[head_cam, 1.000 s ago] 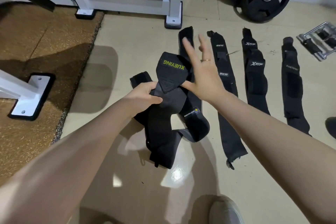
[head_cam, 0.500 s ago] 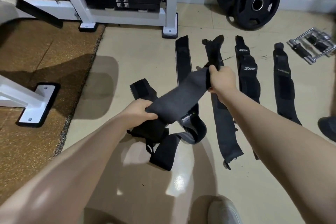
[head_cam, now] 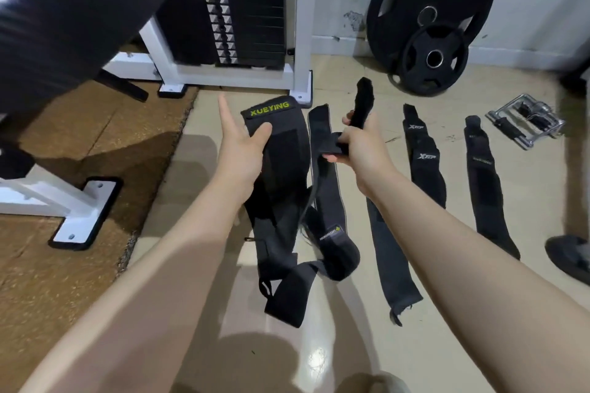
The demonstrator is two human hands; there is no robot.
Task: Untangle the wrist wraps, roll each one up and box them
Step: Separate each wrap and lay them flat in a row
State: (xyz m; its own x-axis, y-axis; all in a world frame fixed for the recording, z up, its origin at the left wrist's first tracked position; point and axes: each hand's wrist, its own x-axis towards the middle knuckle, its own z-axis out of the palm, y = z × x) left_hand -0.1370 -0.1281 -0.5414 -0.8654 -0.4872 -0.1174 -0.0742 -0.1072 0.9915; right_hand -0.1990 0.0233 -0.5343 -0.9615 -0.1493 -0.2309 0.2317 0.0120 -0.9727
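- Head view: left hand (head_cam: pixel 244 150) holds the XUEYING wrap (head_cam: pixel 281 150) near its labelled end, thumb pressed on the front, index finger pointing away; the fingers behind the cloth are hidden.
- Right hand (head_cam: pixel 357 145) grips a second wrap (head_cam: pixel 362 102), fingers curled round it, one end standing up above the fist.
- Both held wraps hang to the floor (head_cam: pixel 207 313), where their lower lengths cross in a tangled pile (head_cam: pixel 306 252) just in front of the person.
- Three wraps lie flat and straight on the floor to the right: a long plain wrap (head_cam: pixel 388 252), an XTEP wrap (head_cam: pixel 426 156), then a dark wrap (head_cam: pixel 485 182). No box in view.
- Risk (judgement): the tails appear looped through each other low down; pulling the hands apart could tighten the knot instead of freeing it. The hook-and-loop patches could also catch on the neighbouring cloth.
- Risk: a swinging tail may drag across the plain wrap lying just beside the pile.
- Against the frame half a second ago: the left hand has risen from the pile and now shows the XUEYING label upright; the right hand sits lower on its wrap; the view has tilted up, showing more of the weight stack (head_cam: pixel 242 3) and plates (head_cam: pixel 431 19).
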